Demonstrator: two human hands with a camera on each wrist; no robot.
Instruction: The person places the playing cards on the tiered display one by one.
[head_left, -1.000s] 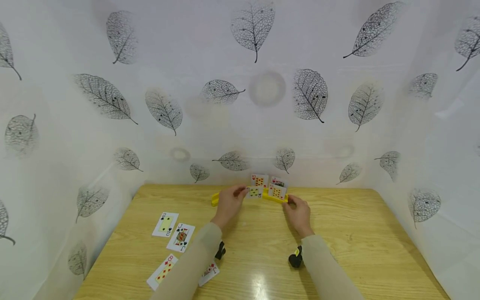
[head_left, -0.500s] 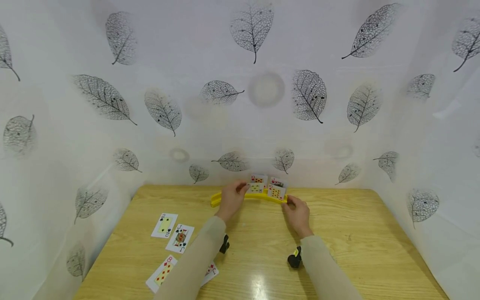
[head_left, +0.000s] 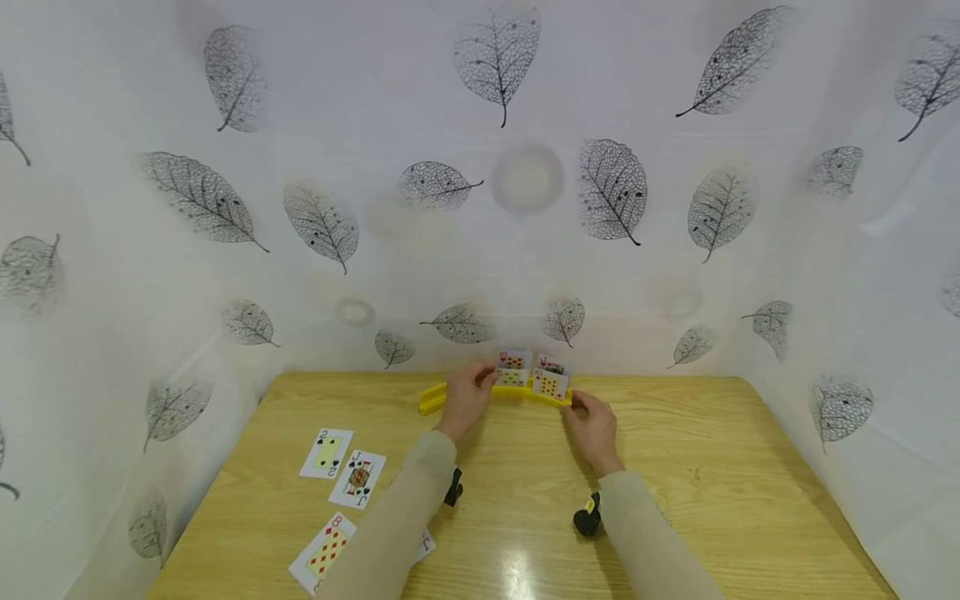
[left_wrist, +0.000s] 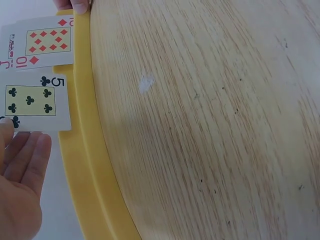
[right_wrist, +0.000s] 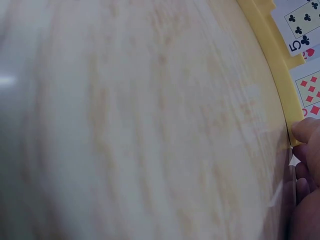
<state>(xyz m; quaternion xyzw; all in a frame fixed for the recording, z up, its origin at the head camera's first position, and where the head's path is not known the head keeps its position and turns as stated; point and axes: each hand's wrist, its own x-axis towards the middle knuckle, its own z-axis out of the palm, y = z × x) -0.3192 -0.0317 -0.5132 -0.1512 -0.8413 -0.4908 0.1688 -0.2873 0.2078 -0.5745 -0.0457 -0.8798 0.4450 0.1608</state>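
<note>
A curved yellow card holder (head_left: 432,399) lies near the table's back edge. My left hand (head_left: 467,398) pinches a five of clubs (left_wrist: 30,100) by its edge, with the thumb on its face. The card's lower edge is at the holder's slot; whether it sits inside I cannot tell. At the holder's right end, my right hand (head_left: 592,425) grips the tip between thumb and fingers. A ten of diamonds (head_left: 550,384) stands in the holder, a jack (head_left: 553,363) behind it. Behind the five of clubs rises a red ten (head_left: 514,358).
On the table's left lie a two of spades (head_left: 326,453), a jack of spades (head_left: 357,479) and an eight of diamonds (head_left: 324,552). Another jack (head_left: 427,543) is partly under the left forearm. A leaf-patterned curtain (head_left: 480,250) hangs directly behind the table.
The left hand has brought the five of clubs up from in front of the holder to its slot, before the red ten. The right hand keeps its grip on the holder's end.
</note>
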